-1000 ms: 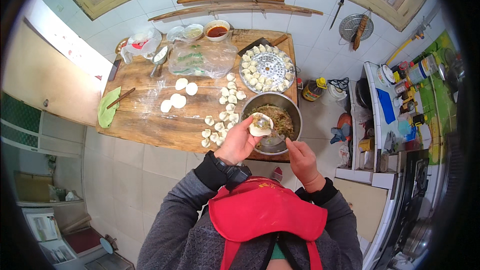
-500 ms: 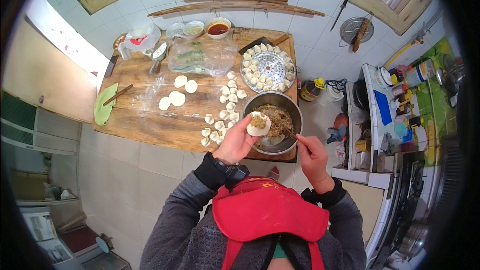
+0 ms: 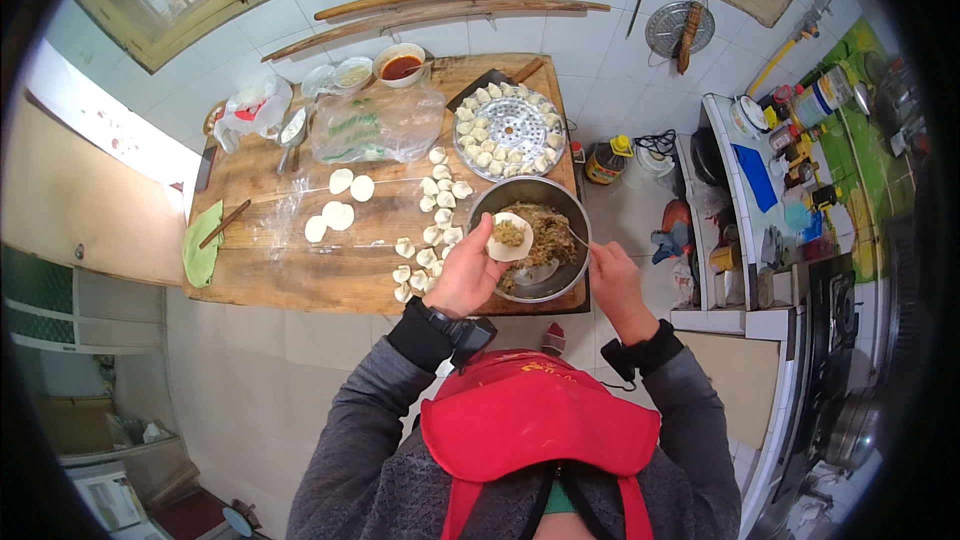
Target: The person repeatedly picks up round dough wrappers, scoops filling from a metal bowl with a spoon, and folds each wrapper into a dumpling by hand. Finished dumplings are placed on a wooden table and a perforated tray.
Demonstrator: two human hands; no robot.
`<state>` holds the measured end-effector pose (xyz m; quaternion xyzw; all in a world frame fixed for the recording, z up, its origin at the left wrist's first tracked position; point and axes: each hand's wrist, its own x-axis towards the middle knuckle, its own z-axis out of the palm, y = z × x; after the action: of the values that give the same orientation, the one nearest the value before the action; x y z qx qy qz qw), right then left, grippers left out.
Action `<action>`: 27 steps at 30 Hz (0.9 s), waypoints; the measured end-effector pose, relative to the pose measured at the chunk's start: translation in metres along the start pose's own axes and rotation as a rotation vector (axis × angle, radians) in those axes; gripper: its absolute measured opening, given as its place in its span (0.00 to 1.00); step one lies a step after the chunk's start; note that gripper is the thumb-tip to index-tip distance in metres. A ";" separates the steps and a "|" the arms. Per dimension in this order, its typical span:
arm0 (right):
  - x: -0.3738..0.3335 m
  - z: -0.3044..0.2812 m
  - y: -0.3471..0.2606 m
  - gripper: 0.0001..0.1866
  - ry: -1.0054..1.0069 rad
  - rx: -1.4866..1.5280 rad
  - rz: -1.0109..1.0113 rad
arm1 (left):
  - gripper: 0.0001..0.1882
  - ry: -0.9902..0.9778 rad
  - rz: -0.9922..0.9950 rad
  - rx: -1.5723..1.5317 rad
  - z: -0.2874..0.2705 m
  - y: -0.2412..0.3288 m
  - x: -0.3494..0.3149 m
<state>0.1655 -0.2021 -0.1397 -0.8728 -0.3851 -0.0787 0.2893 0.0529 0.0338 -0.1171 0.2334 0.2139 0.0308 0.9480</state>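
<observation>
My left hand (image 3: pixel 466 277) holds a round dumpling wrapper (image 3: pixel 521 244) over the near left part of a steel mixing bowl (image 3: pixel 583 266). A small mound of minced filling (image 3: pixel 507 232) sits on the wrapper. My right hand (image 3: pixel 618 287), at the bowl's right rim, is closed round a thin-handled utensil (image 3: pixel 577 235). Its far end reaches toward the filling mix (image 3: pixel 547 230), and I cannot make out its tip. Left of the bowl, several folded dumplings (image 3: pixel 432 234) lie on the wooden table (image 3: pixel 265 265). Flat wrappers (image 3: pixel 338 216) lie farther left.
Behind the bowl stands a perforated metal tray (image 3: pixel 514 130) ringed with dumplings. A plastic bag (image 3: pixel 375 125), a bowl of red sauce (image 3: pixel 402 67) and a green cloth (image 3: pixel 203 250) with a stick (image 3: pixel 225 223) are on the table. An oil bottle (image 3: pixel 607 160) stands to the right.
The head view has shifted, so the table and bowl sit farther left. My right hand has moved a little forward along the bowl's rim. The left hand still holds the filled wrapper.
</observation>
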 end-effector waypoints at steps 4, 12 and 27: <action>0.012 0.031 0.017 0.04 -0.233 -0.241 -0.064 | 0.22 0.007 0.016 0.032 0.008 -0.007 0.000; 0.041 -0.017 -0.058 0.08 0.110 0.288 -0.128 | 0.17 0.007 -0.029 0.010 0.022 -0.005 -0.017; 0.045 -0.039 -0.077 0.14 0.073 0.353 -0.356 | 0.23 -0.072 -0.105 -0.010 0.031 0.000 -0.039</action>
<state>0.1443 -0.1547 -0.0571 -0.7239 -0.5297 -0.0914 0.4324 0.0304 0.0139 -0.0772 0.2179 0.1916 -0.0263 0.9566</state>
